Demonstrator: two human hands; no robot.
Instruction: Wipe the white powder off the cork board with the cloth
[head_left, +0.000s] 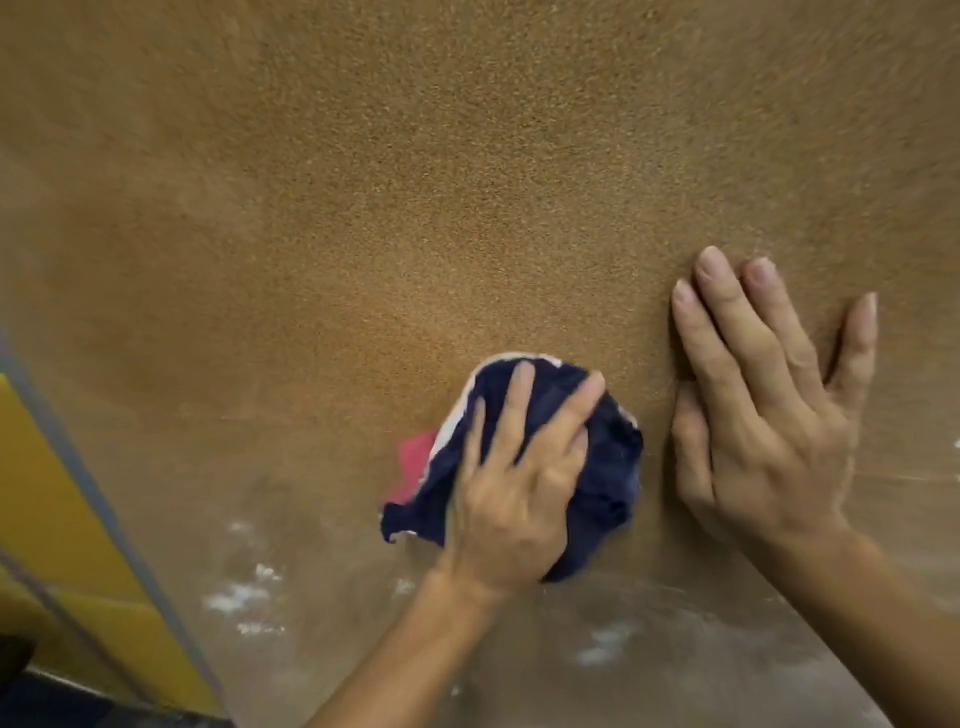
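My left hand (511, 483) is nearest, fingers spread and pressing down on the bunched navy cloth (602, 467), which sits low on the cork board (415, 182), centre of view. A pink patch shows at the cloth's left edge. My right hand (763, 415) lies flat and empty on the board just beside the cloth, fingers wide. White powder (239, 597) smears the board's lower part, left of my left forearm. A yellow surface (62, 519) borders the board at left.

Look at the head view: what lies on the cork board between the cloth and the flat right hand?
Only a narrow bare strip of cork board separates the cloth from the right hand. No powder clumps show there in the head view.
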